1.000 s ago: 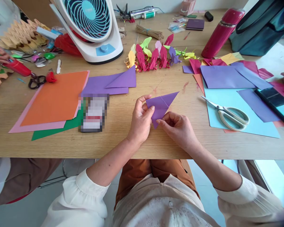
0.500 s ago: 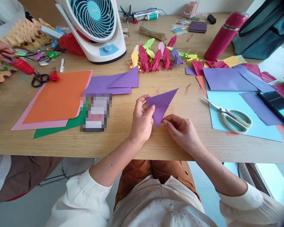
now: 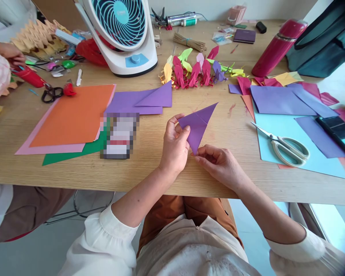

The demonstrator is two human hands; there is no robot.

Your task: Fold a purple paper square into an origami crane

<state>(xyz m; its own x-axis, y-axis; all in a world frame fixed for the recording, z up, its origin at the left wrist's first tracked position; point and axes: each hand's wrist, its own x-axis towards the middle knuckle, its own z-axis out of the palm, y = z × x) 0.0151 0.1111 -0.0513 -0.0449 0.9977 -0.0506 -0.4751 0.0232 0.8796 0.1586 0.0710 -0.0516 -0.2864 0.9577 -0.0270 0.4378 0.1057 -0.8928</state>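
Observation:
A folded purple paper triangle (image 3: pixel 197 122) is held just above the wooden table (image 3: pixel 149 161), its long tip pointing up and right. My left hand (image 3: pixel 174 147) pinches its left edge between thumb and fingers. My right hand (image 3: pixel 220 165) pinches the bottom point with closed fingers. Both forearms wear white sleeves pushed up.
Orange, pink and green sheets (image 3: pixel 71 119) lie left, a folded purple sheet (image 3: pixel 140 101) behind. Scissors (image 3: pixel 287 143) rest on light-blue paper (image 3: pixel 299 153) at right. Folded paper cranes (image 3: pixel 195 71), a fan (image 3: pixel 123 34) and a red bottle (image 3: pixel 278 48) stand farther back. Another person's hand (image 3: pixel 8 51) works at far left.
The purple triangle and both hands stay in nearly the same grip; my right fingers have slid down to the bottom point. The view has shifted slightly.

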